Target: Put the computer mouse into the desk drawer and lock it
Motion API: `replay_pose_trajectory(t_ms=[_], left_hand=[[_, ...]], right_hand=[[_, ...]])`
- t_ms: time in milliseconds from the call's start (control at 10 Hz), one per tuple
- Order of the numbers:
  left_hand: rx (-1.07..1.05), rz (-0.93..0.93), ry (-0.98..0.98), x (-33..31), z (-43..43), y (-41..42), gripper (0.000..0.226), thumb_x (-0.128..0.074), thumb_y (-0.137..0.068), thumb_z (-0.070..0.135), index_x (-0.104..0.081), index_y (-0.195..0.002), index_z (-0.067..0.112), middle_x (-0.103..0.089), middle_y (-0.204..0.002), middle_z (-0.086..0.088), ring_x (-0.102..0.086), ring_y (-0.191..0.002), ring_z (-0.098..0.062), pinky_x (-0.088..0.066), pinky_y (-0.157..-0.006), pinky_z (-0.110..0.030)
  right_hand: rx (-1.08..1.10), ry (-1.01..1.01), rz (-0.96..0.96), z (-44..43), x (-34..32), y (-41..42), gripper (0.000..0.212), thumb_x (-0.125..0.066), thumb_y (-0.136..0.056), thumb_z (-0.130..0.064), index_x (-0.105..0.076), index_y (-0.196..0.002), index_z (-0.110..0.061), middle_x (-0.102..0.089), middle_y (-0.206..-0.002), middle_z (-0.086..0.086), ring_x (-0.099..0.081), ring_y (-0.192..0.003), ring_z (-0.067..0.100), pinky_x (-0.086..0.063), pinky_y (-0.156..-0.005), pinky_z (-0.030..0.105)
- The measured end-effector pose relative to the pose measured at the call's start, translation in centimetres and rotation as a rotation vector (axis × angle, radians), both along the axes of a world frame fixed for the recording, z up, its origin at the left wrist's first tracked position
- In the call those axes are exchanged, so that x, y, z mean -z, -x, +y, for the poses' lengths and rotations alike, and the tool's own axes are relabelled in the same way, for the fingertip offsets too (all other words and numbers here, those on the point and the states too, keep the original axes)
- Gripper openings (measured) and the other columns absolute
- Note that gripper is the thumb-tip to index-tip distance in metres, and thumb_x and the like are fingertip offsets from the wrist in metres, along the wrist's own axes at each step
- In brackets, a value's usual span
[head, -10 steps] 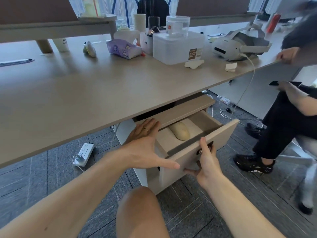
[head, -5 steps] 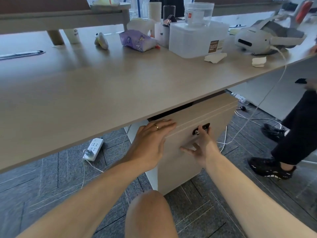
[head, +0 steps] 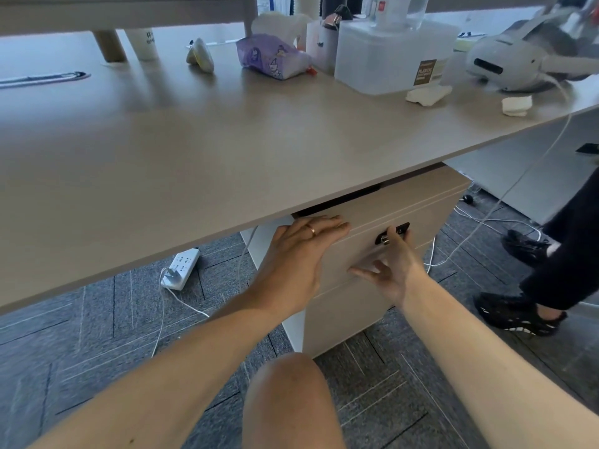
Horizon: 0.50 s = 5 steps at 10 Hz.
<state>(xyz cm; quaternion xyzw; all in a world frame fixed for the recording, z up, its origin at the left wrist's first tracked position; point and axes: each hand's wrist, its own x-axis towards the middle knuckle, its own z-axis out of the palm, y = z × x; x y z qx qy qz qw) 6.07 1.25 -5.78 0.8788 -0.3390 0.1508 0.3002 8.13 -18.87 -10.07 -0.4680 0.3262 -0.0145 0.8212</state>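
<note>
The beige desk drawer [head: 424,212] under the desk [head: 210,150] is pushed fully in, so the computer mouse is hidden inside. My left hand [head: 298,254] lies flat and open against the drawer front's upper left corner, a ring on one finger. My right hand [head: 395,270] is at the black lock plate [head: 401,229]. Its thumb and forefinger pinch the small metal key [head: 384,240] in the lock, and its other fingers are spread below.
On the desk stand a white plastic box [head: 389,59], a purple tissue pack [head: 272,56] and a white VR headset [head: 505,63] whose cable hangs past the cabinet. A power strip [head: 181,265] lies on the carpet. Another person's leg and black shoe [head: 518,315] are at right. My knee [head: 288,400] is below.
One second ago the drawer stood open with the mouse visible inside. Both hands pushed it in, and it has been closed since half a second ago. My right hand stays at the lock.
</note>
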Motion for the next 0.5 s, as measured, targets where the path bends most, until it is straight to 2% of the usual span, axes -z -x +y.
replay_pose_trajectory(t_ms=[100,200,300,400,500], left_hand=[[-0.005,-0.002,-0.003,0.0,-0.1,0.0,0.066,-0.057,-0.083,-0.013,-0.060,-0.139,0.021,-0.058,-0.144,0.005,-0.047,-0.131,-0.011,-0.033,-0.100,-0.031],[-0.021,0.015,-0.027,0.0,-0.2,-0.1,0.069,-0.057,-0.082,-0.014,-0.059,-0.140,0.023,-0.058,-0.144,0.005,-0.047,-0.131,-0.012,-0.032,-0.099,-0.029],[-0.018,0.076,-0.081,-0.8,-0.1,0.1,0.070,-0.056,-0.082,-0.014,-0.058,-0.141,0.024,-0.056,-0.147,0.004,-0.046,-0.134,-0.015,-0.028,-0.099,-0.025],[0.008,0.140,-0.134,-2.3,0.0,0.3,0.060,-0.059,-0.092,0.006,-0.049,-0.148,0.026,-0.044,-0.156,0.007,-0.036,-0.143,-0.014,-0.021,-0.105,-0.020],[0.009,0.249,-0.321,-4.4,-0.3,1.3,0.068,-0.058,-0.096,0.034,-0.031,-0.157,0.025,-0.024,-0.167,0.006,-0.019,-0.152,-0.014,-0.014,-0.120,-0.027]], right_hand=[[-0.007,-0.007,0.001,0.2,-0.2,0.1,0.051,-0.050,-0.097,-0.042,-0.031,-0.143,-0.053,-0.022,-0.162,-0.005,-0.025,-0.144,0.041,-0.056,-0.068,0.067],[-0.036,0.037,0.027,0.4,-1.3,0.8,0.056,-0.051,-0.098,-0.040,-0.026,-0.147,-0.051,-0.020,-0.163,-0.001,-0.026,-0.145,0.040,-0.056,-0.075,0.066],[-0.116,0.161,0.114,-0.3,-3.3,2.4,0.069,-0.055,-0.095,-0.043,-0.019,-0.153,-0.044,-0.020,-0.164,0.001,-0.026,-0.145,0.038,-0.050,-0.087,0.068],[-0.258,0.394,0.186,-1.5,-5.8,4.6,0.072,-0.057,-0.093,-0.045,-0.021,-0.155,-0.033,-0.030,-0.160,0.003,-0.036,-0.139,0.034,-0.047,-0.096,0.063],[-0.382,0.707,0.127,-2.5,-8.8,7.3,0.091,-0.065,-0.086,-0.051,-0.016,-0.158,-0.023,-0.036,-0.158,0.009,-0.047,-0.134,0.030,-0.044,-0.104,0.043]])
